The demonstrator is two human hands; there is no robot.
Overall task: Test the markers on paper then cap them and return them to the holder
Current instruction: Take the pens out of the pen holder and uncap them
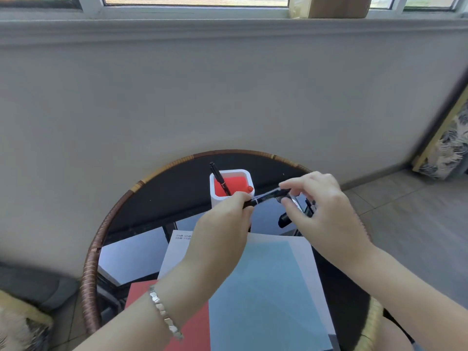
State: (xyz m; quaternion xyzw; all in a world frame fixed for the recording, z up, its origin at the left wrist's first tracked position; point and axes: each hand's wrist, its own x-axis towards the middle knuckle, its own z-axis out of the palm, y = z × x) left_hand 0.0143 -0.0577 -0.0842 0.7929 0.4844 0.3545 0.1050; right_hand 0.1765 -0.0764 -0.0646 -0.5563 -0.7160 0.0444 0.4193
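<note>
A black marker (266,196) is held level above the table, just in front of the holder. My left hand (222,229) grips its left end. My right hand (321,206) pinches its right end, where the cap is, between thumb and forefinger. The white square holder (217,198) with a red inside stands at the back of the table. A black marker (219,179) leans in it, and a red-tipped one (250,188) pokes up at its right corner. Light blue paper (266,295) lies on white paper (174,252) below my hands.
The round glass table has a woven rattan rim (101,236). A red sheet (192,323) lies at the front left under the blue one. A dark object (285,219) rests on the glass under my right hand. The wall stands close behind the table.
</note>
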